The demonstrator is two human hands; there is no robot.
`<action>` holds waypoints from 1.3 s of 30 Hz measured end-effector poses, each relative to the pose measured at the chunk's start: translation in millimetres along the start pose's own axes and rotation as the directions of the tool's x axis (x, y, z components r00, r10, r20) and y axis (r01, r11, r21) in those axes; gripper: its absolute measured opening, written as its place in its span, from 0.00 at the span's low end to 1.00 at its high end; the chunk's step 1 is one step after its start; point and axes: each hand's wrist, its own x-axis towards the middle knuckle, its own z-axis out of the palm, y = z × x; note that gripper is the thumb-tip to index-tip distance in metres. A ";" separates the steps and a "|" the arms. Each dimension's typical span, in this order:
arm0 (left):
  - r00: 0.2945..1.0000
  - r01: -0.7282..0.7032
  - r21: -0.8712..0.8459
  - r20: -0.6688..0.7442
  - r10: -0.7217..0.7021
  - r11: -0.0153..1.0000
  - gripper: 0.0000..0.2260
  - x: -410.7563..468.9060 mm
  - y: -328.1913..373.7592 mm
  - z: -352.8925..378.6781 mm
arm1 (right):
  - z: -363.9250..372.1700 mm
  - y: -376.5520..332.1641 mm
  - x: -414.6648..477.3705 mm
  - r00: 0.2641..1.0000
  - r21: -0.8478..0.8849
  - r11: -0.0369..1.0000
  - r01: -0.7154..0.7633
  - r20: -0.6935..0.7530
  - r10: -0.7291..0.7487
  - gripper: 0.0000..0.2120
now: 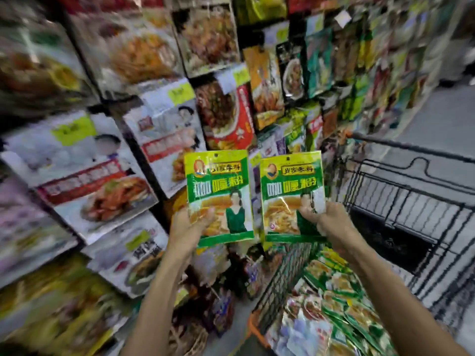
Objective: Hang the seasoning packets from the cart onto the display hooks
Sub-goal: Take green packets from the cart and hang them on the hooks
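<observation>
Above the cart (pixel 285 276), left hand (pixel 189 227) and right hand (pixel 330 224) each pinch an upright curry powder packet (pixel 218 191) by its bottom, likely for hanging.

A single wide-angle view looks out from the person's head, forward and down along both bare forearms, so the left hand (pixel 189 227) and right hand (pixel 331 224) sit close to the lens at lower middle, holding the left green packet (pixel 218 194) and right green packet (pixel 290 194) upright, side by side. It faces the display wall (pixel 164 129) of hanging packets at close range and at a slant, the wall filling the left and top and bending and blurring toward the edges. The cart (pixel 411 148) lies near, below and to the right, and the aisle floor (pixel 442 116) recedes at upper right.
</observation>
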 end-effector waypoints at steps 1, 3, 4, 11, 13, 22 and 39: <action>0.998 -0.031 -0.004 -0.062 0.031 1.000 0.07 -7.2 14.2 -15.4 | 8.0 -20.5 -0.4 0.998 -0.007 0.999 0.047 0.044 -0.047 0.15; 0.981 -0.102 0.019 -0.166 0.104 0.995 0.09 -20.5 42.1 -45.7 | 27.5 -56.3 -1.4 0.981 -0.004 0.990 0.144 0.133 -0.142 0.11; 0.968 -0.134 0.025 -0.211 0.136 0.991 0.09 -27.1 55.3 -60.5 | 38.4 -73.0 -3.1 0.966 0.001 0.982 0.187 0.181 -0.184 0.09; 0.843 -0.263 0.115 -0.455 0.287 0.958 0.07 -80.0 133.9 -162.9 | 124.0 -169.9 -33.0 0.812 0.172 0.920 0.352 0.432 -0.391 0.18; 0.800 -0.279 0.118 -0.520 0.298 0.953 0.04 -93.1 148.8 -193.8 | 152.4 -193.6 -39.4 0.763 0.209 0.904 0.373 0.485 -0.427 0.17; 0.634 -0.340 0.163 -0.688 0.353 0.926 0.08 -144.1 193.4 -296.1 | 265.9 -272.2 -85.9 0.566 0.339 0.852 0.399 0.640 -0.520 0.26; 0.554 -0.314 0.198 -0.756 0.349 0.929 0.04 -117.3 220.2 -349.2 | 329.8 -347.4 -89.9 0.496 0.452 0.836 0.311 0.673 -0.548 0.03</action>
